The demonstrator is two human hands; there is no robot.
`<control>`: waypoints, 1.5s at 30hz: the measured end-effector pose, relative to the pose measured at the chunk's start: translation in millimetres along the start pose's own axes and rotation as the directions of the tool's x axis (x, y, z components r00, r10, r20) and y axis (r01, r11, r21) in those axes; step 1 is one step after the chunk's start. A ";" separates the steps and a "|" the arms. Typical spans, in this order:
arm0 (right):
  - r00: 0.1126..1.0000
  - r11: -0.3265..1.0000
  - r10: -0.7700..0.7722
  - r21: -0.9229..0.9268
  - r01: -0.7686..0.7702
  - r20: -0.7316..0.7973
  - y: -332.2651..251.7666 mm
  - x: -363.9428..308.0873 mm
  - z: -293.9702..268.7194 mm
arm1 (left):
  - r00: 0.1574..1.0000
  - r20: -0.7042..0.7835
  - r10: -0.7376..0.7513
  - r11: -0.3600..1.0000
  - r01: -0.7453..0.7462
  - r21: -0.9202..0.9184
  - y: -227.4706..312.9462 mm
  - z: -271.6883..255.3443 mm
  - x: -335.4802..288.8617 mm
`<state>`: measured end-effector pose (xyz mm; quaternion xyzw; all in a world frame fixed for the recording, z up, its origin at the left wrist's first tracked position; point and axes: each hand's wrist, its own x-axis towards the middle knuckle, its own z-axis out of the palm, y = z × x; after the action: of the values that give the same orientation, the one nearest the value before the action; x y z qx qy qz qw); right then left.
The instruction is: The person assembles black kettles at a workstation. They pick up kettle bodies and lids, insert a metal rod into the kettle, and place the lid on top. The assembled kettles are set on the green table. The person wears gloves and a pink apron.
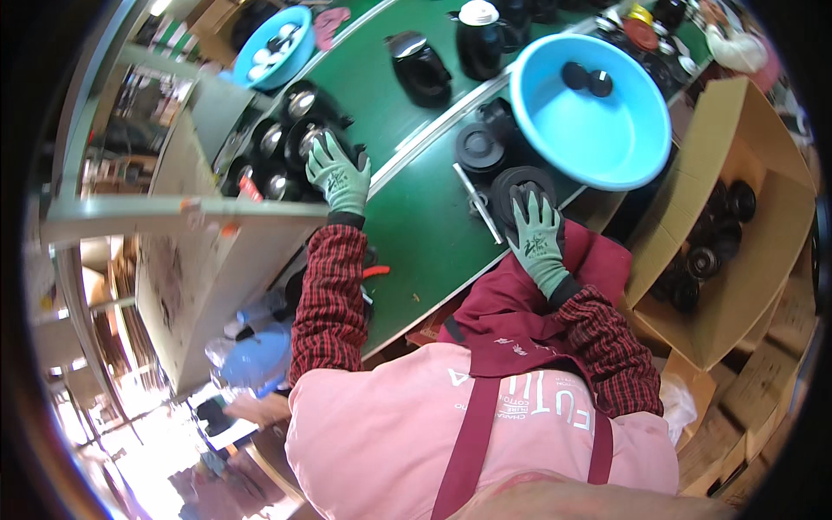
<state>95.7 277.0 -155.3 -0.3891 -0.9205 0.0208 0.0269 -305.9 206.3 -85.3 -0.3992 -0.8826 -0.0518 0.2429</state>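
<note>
Both my hands wear light green gloves with dark cuffs. My left hand (340,178) reaches over a group of black, kettle-like vessels with shiny metal insides (270,139) at the left edge of the green work surface (406,247). Its fingers are spread and touch the nearest vessel (303,137), with the thumb held apart. On the right, my right hand (539,238) lies with outstretched fingers on a black round base (518,184) near the front edge. A similar black round part (479,147) sits just beyond it. Whatever is under my right palm is hidden.
Two black kettle bodies (419,69) (479,43) stand farther back. A large light-blue basin (598,130) holds two small black round parts. To the right, an open cardboard box (754,260) contains several black parts. A smaller blue basin (303,52) with white pieces is at the far left.
</note>
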 end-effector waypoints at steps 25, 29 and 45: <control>0.554 0.512 -0.666 0.234 0.827 -0.500 -52.7 16.0 -167.8 | 0.398 0.003 0.917 0.370 -0.849 -0.377 -1.2 -279.1 -58.4; 0.805 0.529 -0.394 0.607 0.593 -0.443 -16.0 -38.6 -178.6 | 0.840 -0.086 0.536 0.430 -0.359 -0.829 -1.4 -266.2 -88.2; 0.954 -0.322 0.020 0.906 -0.276 0.299 28.4 -142.5 -150.3 | 0.464 0.552 0.693 0.025 0.750 -0.661 6.7 -167.7 -217.5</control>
<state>225.0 197.1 -11.8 -0.3197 -0.4664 0.7854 0.2518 -113.6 15.2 -41.2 -0.3688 -0.5376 -0.4419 -0.6162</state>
